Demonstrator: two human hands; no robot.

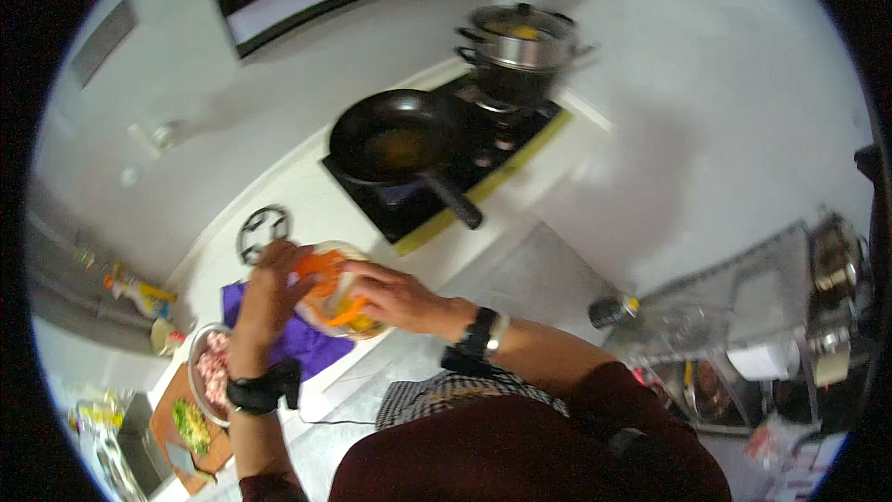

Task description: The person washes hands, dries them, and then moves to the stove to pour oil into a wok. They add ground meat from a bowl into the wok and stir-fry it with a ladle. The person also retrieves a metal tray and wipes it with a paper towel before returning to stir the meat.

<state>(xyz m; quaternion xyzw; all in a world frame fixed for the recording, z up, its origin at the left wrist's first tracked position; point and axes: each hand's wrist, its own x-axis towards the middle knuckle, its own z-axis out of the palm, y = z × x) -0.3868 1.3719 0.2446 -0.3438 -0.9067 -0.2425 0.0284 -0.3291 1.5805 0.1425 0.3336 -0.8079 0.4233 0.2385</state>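
Note:
A pale round bowl (380, 329) holds orange pieces of food (322, 272), which blur keeps me from naming, with something yellow beneath them. My left hand (273, 279) reaches over the bowl's left side, thumb and fingers about part of the orange food. From the right, my right hand (401, 298) pinches an orange piece (347, 312) above the bowl. A purple cloth (313, 348) lies partly under the bowl and my left forearm. Left of that forearm, a metal bowl (198, 390) contains pieces of raw meat (214, 366).
A black frying pan (397, 139) sits on the gas hob (401, 223), its handle toward me. Behind it stands a lidded steamer pot (523, 49). A cutting board (171, 401) bears chopped greens (190, 425) and a cleaver (182, 460). A wire rack (725, 293) stands right.

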